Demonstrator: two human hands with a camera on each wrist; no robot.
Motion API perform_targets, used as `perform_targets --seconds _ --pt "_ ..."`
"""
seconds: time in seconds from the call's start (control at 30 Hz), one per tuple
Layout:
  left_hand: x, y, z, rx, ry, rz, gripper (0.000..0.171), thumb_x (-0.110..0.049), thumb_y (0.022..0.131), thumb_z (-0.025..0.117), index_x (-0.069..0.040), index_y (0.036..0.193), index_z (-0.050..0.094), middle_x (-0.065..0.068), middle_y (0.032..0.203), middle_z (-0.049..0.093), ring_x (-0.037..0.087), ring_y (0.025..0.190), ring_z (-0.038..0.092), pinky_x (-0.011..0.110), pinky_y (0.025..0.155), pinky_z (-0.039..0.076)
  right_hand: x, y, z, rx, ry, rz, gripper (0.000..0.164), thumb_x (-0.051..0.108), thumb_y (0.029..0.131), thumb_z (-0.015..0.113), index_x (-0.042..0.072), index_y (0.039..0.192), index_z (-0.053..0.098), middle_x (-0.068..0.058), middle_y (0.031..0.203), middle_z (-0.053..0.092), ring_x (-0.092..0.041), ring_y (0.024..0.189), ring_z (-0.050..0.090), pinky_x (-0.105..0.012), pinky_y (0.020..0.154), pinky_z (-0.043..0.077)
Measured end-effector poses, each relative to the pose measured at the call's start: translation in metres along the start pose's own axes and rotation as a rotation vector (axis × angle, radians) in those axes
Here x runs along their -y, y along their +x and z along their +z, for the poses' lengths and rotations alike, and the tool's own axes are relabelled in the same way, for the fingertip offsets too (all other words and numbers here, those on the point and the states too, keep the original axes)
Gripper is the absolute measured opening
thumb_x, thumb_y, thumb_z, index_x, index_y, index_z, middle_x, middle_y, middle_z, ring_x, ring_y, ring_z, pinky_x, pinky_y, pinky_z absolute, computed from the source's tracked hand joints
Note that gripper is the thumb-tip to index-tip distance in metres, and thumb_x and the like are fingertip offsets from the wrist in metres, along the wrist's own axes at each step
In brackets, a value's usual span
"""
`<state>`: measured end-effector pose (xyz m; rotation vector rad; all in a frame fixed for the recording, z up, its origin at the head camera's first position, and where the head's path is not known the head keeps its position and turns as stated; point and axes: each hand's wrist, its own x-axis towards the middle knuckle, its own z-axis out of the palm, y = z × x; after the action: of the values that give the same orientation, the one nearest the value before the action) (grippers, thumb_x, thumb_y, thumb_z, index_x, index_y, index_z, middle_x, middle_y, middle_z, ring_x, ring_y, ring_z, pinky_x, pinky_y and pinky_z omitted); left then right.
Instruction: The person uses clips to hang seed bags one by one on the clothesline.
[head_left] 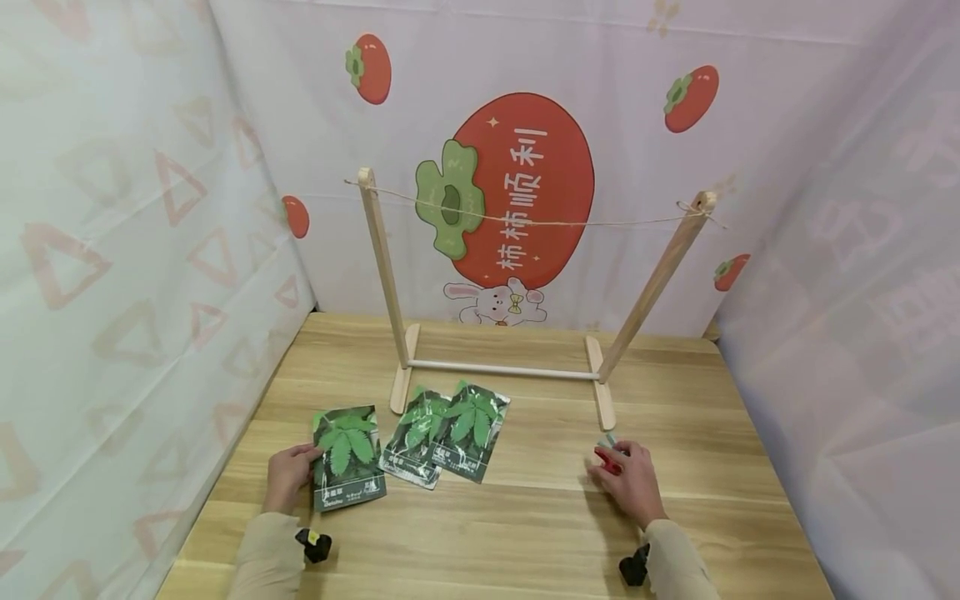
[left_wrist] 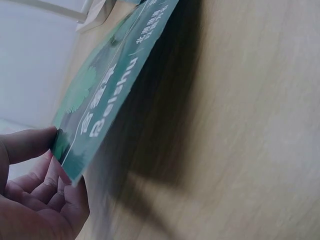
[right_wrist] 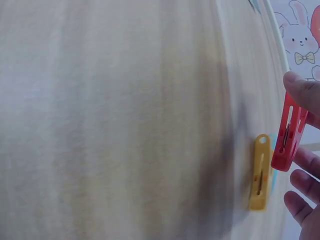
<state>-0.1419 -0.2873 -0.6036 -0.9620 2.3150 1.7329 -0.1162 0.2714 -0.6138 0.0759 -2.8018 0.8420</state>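
Note:
My left hand pinches the left edge of a green seed packet with a leaf picture. In the left wrist view, the thumb and fingers hold a corner of this packet, which is tilted up off the wood. My right hand pinches a red clothespin between thumb and finger. Below it in the right wrist view lies a yellow clothespin, with a light-blue edge showing behind. Two more seed packets, a middle one and a right one, overlap on the table.
Behind the packets stands a wooden frame with a left post, a right post and a white crossbar low down. A thin string runs between the post tops. Printed cloth walls enclose the wooden table.

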Motion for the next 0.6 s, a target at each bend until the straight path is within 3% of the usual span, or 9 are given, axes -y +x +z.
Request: perform_targets --seconds 0.17,0.37,0.6 --pt "-0.004 -0.002 -0.007 -0.016 -0.008 0.003 0.041 -0.011 0.094 0.059 0.015 0.125 0.054 -0.004 0.078 0.06 0.007 0.066 0.053 0.023 0.057 0.047 0.004 0.006 -0.003 -0.034 0.023 0.01 0.032 0.014 0.074 0.084 0.003 0.103 0.076 -0.015 0.094 0.061 -0.029 0.087 0.052 -0.036 0.071 0.042" --pt "-0.009 -0.004 -0.009 -0.037 -0.034 0.02 0.041 -0.011 0.094 0.06 0.016 0.125 0.054 -0.002 0.079 0.061 0.008 0.064 0.053 0.024 0.056 0.047 0.009 0.013 -0.009 0.044 0.04 0.108 0.035 0.017 0.08 0.08 0.0 0.109 0.073 -0.016 0.098 0.063 -0.031 0.091 0.054 -0.036 0.073 0.043" --pt "-0.013 -0.003 -0.011 -0.047 -0.041 0.044 0.04 -0.009 0.093 0.06 0.017 0.123 0.054 -0.001 0.079 0.06 0.008 0.064 0.053 0.023 0.055 0.048 0.012 0.02 -0.019 0.146 0.049 0.106 0.035 0.018 0.083 0.077 -0.002 0.111 0.071 -0.015 0.097 0.064 -0.024 0.085 0.058 -0.034 0.071 0.047"
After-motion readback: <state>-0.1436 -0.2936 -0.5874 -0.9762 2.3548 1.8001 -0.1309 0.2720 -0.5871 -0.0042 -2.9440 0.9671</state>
